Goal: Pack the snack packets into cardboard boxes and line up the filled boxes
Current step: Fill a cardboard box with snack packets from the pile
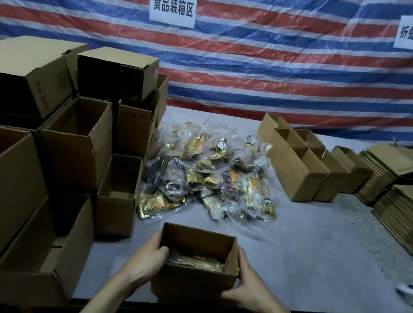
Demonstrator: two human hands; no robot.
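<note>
Behind the grey table (319, 253) hangs a striped tarpaulin (267, 66) with paper signs on it. Near the front edge stands a small cardboard box (191, 285), open on top, with a golden snack packet (197, 262) lying flat inside. The left hand (149, 253) grasps the left wall, fingers curled over the rim, and the right hand (247, 288) clasps the right wall from outside. If the box is now to be moved to the row, I think it is better to keep it level and lift it straight, so nothing slides. The stacked boxes (76, 142) at the left stand close and could be knocked. The pile of packets (211, 173) lies just behind the box; open empty boxes (302, 168) and flat cartons (410, 221) are further right.
</note>
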